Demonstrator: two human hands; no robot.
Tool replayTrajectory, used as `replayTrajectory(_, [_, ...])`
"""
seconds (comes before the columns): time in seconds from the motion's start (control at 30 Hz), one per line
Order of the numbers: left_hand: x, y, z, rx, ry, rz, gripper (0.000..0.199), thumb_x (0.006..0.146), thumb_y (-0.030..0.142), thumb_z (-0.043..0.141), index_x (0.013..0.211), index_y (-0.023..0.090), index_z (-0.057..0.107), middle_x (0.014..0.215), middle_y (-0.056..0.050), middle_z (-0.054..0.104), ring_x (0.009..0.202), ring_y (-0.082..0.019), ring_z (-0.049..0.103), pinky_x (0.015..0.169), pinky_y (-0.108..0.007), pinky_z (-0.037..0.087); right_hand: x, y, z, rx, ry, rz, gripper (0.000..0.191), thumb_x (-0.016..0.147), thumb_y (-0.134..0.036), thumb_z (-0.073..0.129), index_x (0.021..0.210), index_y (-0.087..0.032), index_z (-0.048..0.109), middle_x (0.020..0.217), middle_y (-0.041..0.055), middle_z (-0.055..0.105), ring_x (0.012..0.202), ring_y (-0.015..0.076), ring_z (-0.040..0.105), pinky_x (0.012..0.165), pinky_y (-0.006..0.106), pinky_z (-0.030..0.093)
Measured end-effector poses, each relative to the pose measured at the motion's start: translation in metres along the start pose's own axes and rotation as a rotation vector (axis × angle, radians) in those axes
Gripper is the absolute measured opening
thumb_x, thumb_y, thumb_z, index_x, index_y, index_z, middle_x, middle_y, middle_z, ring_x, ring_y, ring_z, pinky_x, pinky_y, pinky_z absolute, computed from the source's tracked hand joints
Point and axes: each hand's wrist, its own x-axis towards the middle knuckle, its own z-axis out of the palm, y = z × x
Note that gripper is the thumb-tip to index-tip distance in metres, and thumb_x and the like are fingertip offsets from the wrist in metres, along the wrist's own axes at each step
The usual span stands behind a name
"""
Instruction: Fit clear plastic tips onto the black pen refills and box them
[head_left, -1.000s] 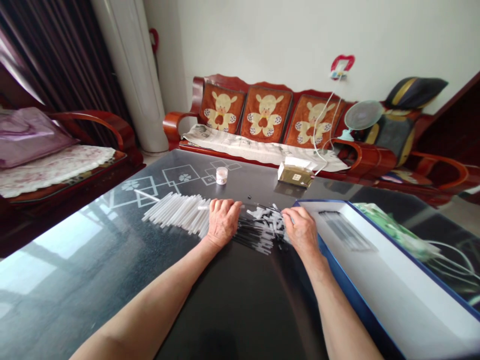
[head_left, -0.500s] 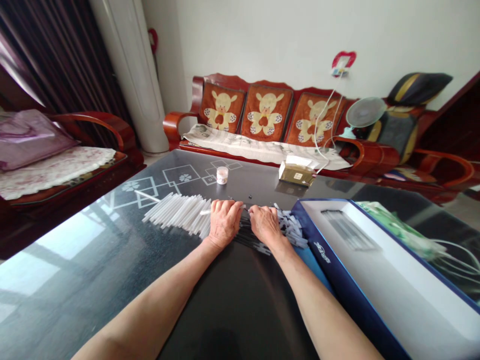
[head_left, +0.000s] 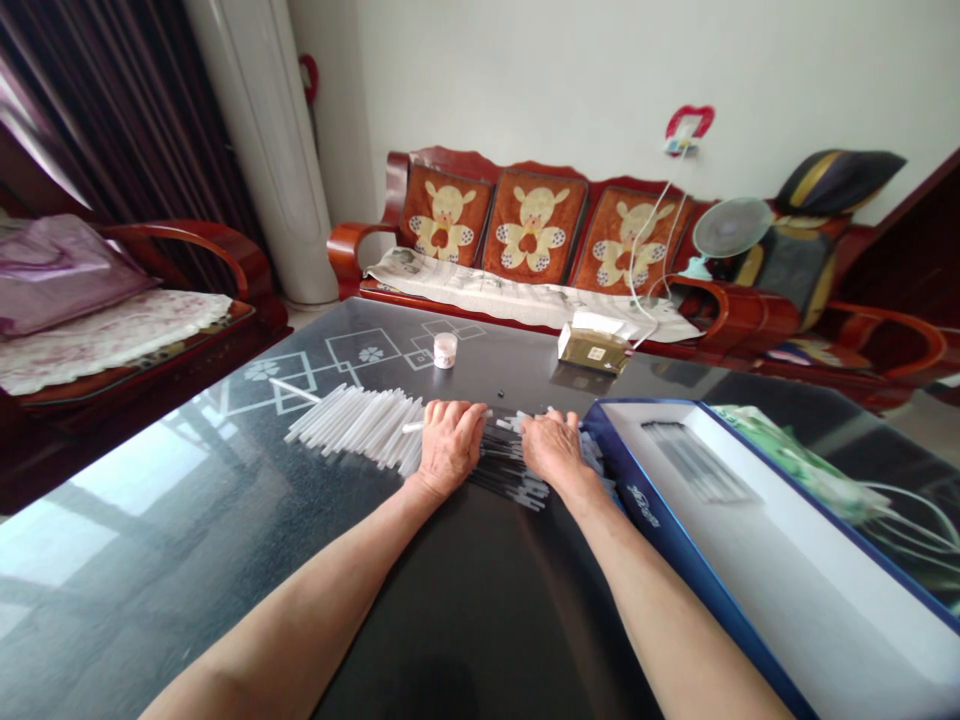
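My left hand (head_left: 451, 445) is closed round a white pen barrel (head_left: 412, 428); one end sticks out at the left and the other by the thumb. Beside it lies a row of white translucent barrels (head_left: 360, 420) on the dark glossy table. My right hand (head_left: 553, 447) has its fingers curled down at a pile of small white caps (head_left: 592, 455), which it partly covers. What its fingertips pinch, if anything, is hidden. Between my hands lie thin dark refills (head_left: 502, 460) with pale ends.
A long blue box (head_left: 637, 500) with a white inside stands at the right, with several dark-tipped pens (head_left: 697, 465) in it. Beyond it is a green-and-white plastic bag (head_left: 795, 460). Farther back are a small white jar (head_left: 445, 351) and a tissue pack (head_left: 596, 345).
My right hand has moved right, away from the left hand, onto the caps. More of the refills now shows between the hands. My left hand stays in place with the barrel.
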Motion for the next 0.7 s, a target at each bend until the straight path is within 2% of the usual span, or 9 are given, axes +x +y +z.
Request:
replayTrajectory(0.17, [0.0,0.0,0.001,0.001,-0.023,0.019,0.02,0.094,0.026,0.046,0.106,0.02,0.061,0.093,-0.007,0.065,0.084,-0.021,0.051,0.082,-0.037,0.036,0.004,-0.005,-0.003,0.004,-0.066,0.037,0.025,0.082,-0.012,0.049,0.078,-0.019,0.073,0.089,0.0139,0.072,0.096,0.0322,0.058,0.088,0.048,0.03])
replayTrajectory(0.23, [0.0,0.0,0.001,0.001,-0.042,0.027,0.021,0.094,0.026,0.045,0.106,0.02,0.062,0.092,-0.007,0.065,0.084,-0.02,0.051,0.082,-0.037,0.036,0.002,-0.005,-0.004,0.039,-0.035,0.04,0.025,0.082,-0.011,0.049,0.081,-0.018,0.073,0.091,0.0143,0.071,0.099,0.0329,0.058,0.091,0.05,0.031])
replayTrajectory(0.3, [0.0,0.002,0.001,-0.004,-0.056,0.039,0.021,0.094,0.026,0.046,0.106,0.02,0.062,0.092,-0.006,0.064,0.083,-0.02,0.05,0.082,-0.037,0.037,-0.003,-0.005,-0.006,0.142,0.061,0.027,0.026,0.083,-0.012,0.048,0.09,-0.018,0.072,0.095,0.0139,0.071,0.103,0.0307,0.058,0.094,0.048,0.033])
replayTrajectory(0.37, [0.0,0.004,0.001,-0.016,-0.07,0.066,0.021,0.094,0.026,0.047,0.106,0.021,0.063,0.092,-0.006,0.064,0.083,-0.02,0.05,0.082,-0.037,0.037,-0.011,-0.007,-0.005,0.367,0.196,0.017,0.028,0.088,-0.017,0.045,0.101,-0.018,0.069,0.103,0.0123,0.07,0.105,0.0261,0.059,0.095,0.042,0.038])
replayTrajectory(0.43, [0.0,0.008,0.0,-0.031,-0.084,0.111,0.021,0.094,0.026,0.047,0.107,0.023,0.064,0.093,-0.005,0.064,0.084,-0.019,0.05,0.083,-0.037,0.037,-0.02,-0.012,-0.003,0.696,0.293,0.061,0.03,0.091,-0.028,0.043,0.107,-0.02,0.067,0.106,0.0094,0.07,0.101,0.022,0.063,0.091,0.036,0.045])
replayTrajectory(0.5, [0.0,0.012,0.0,-0.045,-0.094,0.164,0.021,0.093,0.026,0.049,0.106,0.025,0.065,0.096,-0.005,0.064,0.085,-0.019,0.05,0.085,-0.037,0.037,-0.029,-0.019,0.001,1.04,0.288,0.182,0.033,0.09,-0.042,0.047,0.104,-0.021,0.067,0.098,0.0069,0.072,0.09,0.0212,0.067,0.079,0.034,0.052])
replayTrajectory(0.57, [-0.001,0.016,0.0,-0.059,-0.096,0.213,0.021,0.092,0.027,0.05,0.106,0.026,0.066,0.099,-0.005,0.063,0.087,-0.019,0.051,0.088,-0.039,0.037,-0.037,-0.025,0.005,1.312,0.229,0.338,0.034,0.083,-0.049,0.056,0.098,-0.022,0.069,0.087,0.0053,0.073,0.079,0.0219,0.068,0.064,0.032,0.054])
replayTrajectory(0.7, [-0.001,0.021,-0.003,-0.084,-0.089,0.256,0.022,0.092,0.027,0.051,0.109,0.026,0.065,0.108,-0.006,0.063,0.097,-0.021,0.052,0.096,-0.044,0.035,-0.044,-0.027,0.007,1.619,0.197,0.561,0.031,0.066,-0.044,0.075,0.085,-0.021,0.071,0.075,0.0037,0.071,0.072,0.0207,0.067,0.053,0.027,0.051])
